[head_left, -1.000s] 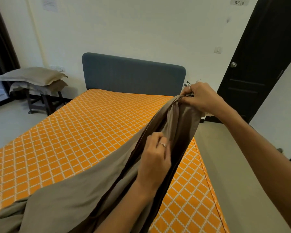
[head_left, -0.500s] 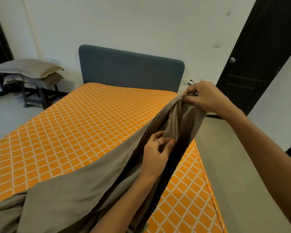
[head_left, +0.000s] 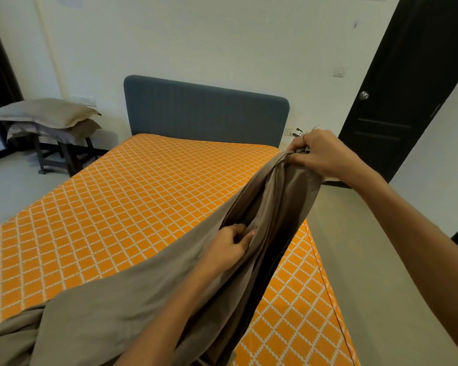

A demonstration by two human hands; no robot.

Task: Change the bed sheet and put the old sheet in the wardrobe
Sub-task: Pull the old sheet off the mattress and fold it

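A taupe bed sheet (head_left: 122,307) lies bunched across the near end of the bed and rises in a folded band toward the right. My right hand (head_left: 320,154) grips its raised end above the mattress's right edge. Lower down, my left hand (head_left: 230,247) pinches a fold in the middle of the band, fingers tucked into the cloth. The mattress (head_left: 132,196) is orange with a white lattice pattern and lies bare beyond the sheet. No wardrobe shows in this view.
A blue-grey headboard (head_left: 204,112) stands against the white wall. At the far left, two taupe pillows (head_left: 45,114) are stacked on a dark stool (head_left: 64,154). A dark door (head_left: 397,96) is at the right, with grey floor (head_left: 368,260) beside the bed.
My left hand has slid a little down the band and curled tighter into the fold. The right hand keeps its grip on the raised end. The view has tilted slightly.
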